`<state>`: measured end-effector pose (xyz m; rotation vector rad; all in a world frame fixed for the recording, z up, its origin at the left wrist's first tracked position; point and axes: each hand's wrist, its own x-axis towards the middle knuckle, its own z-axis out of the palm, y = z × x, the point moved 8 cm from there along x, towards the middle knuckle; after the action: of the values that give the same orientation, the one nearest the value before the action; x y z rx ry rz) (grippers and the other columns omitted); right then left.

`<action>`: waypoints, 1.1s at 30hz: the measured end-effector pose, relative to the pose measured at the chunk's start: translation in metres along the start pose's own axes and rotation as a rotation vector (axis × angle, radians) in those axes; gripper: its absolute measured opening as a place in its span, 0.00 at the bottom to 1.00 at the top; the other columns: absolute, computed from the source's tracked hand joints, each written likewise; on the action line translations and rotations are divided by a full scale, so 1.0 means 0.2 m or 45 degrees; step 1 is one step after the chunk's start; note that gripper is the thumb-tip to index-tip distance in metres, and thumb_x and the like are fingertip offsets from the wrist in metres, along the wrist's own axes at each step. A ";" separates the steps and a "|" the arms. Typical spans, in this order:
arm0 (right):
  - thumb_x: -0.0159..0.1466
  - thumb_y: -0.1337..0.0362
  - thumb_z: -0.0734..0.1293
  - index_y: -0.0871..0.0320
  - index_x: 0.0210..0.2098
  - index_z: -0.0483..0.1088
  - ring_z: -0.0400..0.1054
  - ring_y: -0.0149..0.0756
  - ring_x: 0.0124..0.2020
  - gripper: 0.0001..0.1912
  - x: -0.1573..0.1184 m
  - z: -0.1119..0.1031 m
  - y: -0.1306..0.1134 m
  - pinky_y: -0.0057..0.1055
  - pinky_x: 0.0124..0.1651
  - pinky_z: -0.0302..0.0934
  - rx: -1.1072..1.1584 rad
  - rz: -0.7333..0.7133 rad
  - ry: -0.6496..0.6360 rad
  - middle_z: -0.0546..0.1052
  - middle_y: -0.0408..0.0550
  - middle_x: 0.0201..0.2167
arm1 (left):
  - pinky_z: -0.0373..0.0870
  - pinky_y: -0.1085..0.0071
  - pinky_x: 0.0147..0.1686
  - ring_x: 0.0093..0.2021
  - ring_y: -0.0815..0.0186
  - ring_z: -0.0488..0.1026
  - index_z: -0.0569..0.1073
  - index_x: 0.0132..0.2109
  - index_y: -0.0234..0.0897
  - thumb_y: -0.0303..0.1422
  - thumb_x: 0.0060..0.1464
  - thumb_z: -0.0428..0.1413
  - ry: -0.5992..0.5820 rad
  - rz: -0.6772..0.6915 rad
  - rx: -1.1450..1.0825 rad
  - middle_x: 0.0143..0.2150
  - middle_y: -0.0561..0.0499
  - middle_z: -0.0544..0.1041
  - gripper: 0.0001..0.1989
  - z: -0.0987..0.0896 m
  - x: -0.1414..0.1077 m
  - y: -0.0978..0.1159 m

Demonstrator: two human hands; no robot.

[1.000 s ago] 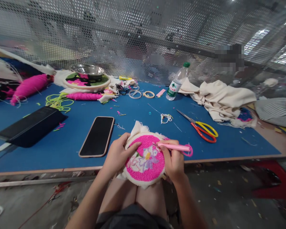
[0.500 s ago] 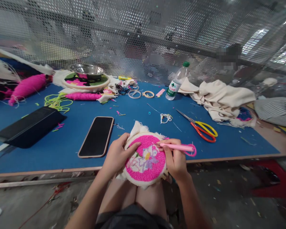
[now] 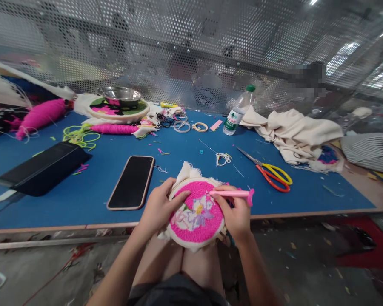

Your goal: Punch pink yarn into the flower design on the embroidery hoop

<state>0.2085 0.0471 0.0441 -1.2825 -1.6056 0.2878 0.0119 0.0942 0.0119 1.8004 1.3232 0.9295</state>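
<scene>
An embroidery hoop (image 3: 196, 231) rests over my lap at the table's front edge, its cloth covered in bright pink loops around a white and lilac flower with a yellow middle. My left hand (image 3: 161, 204) grips the hoop's left rim, thumb lying on the pink loops. In my right hand (image 3: 238, 212) is a pink punch needle (image 3: 231, 193), held like a pen. Its tip meets the cloth near the flower's upper right, and pink yarn shows at its back end. The underside of the hoop is hidden.
On the blue table (image 3: 185, 148) lie a phone (image 3: 131, 182), a black box-like device (image 3: 44, 168) with a cable and scissors (image 3: 271, 172). Farther back are a water bottle (image 3: 238, 112), crumpled cream cloth (image 3: 303, 127), pink yarn (image 3: 115, 128) and a metal bowl (image 3: 119, 94) on another hoop.
The punch needle's tip has shifted slightly left, and its back end has drawn left and down toward the cloth. My left hand keeps its hold. The view has shifted a little.
</scene>
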 end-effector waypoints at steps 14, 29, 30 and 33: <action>0.61 0.64 0.70 0.53 0.38 0.76 0.74 0.39 0.41 0.05 0.02 -0.03 0.05 0.36 0.44 0.71 0.191 0.086 -0.088 0.79 0.46 0.37 | 0.55 0.74 0.27 0.26 0.71 0.60 0.66 0.33 0.37 0.44 0.57 0.55 0.007 0.036 0.016 0.25 0.58 0.62 0.14 0.01 0.01 0.00; 0.67 0.68 0.61 0.54 0.47 0.68 0.72 0.41 0.45 0.10 -0.02 -0.01 -0.04 0.40 0.46 0.69 -0.021 -0.268 -0.125 0.77 0.51 0.41 | 0.55 0.74 0.27 0.26 0.71 0.60 0.65 0.33 0.37 0.44 0.58 0.54 -0.006 0.044 0.024 0.25 0.58 0.62 0.14 0.01 0.00 0.00; 0.68 0.68 0.61 0.54 0.47 0.68 0.72 0.41 0.45 0.10 -0.02 -0.01 -0.02 0.40 0.46 0.69 0.016 -0.218 -0.134 0.76 0.51 0.42 | 0.55 0.73 0.27 0.26 0.71 0.60 0.65 0.33 0.37 0.44 0.58 0.54 -0.006 0.045 0.026 0.25 0.58 0.62 0.14 0.01 0.00 0.00; 0.68 0.65 0.60 0.53 0.46 0.68 0.72 0.39 0.44 0.09 -0.03 -0.01 0.05 0.37 0.44 0.71 0.151 -0.045 -0.151 0.75 0.51 0.43 | 0.55 0.73 0.27 0.26 0.71 0.60 0.65 0.33 0.37 0.44 0.57 0.54 -0.003 0.037 0.035 0.25 0.58 0.62 0.15 0.00 0.00 0.00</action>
<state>0.2147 0.0455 0.0343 -1.1644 -1.6831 0.4373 0.0129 0.0940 0.0120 1.8457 1.3175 0.9283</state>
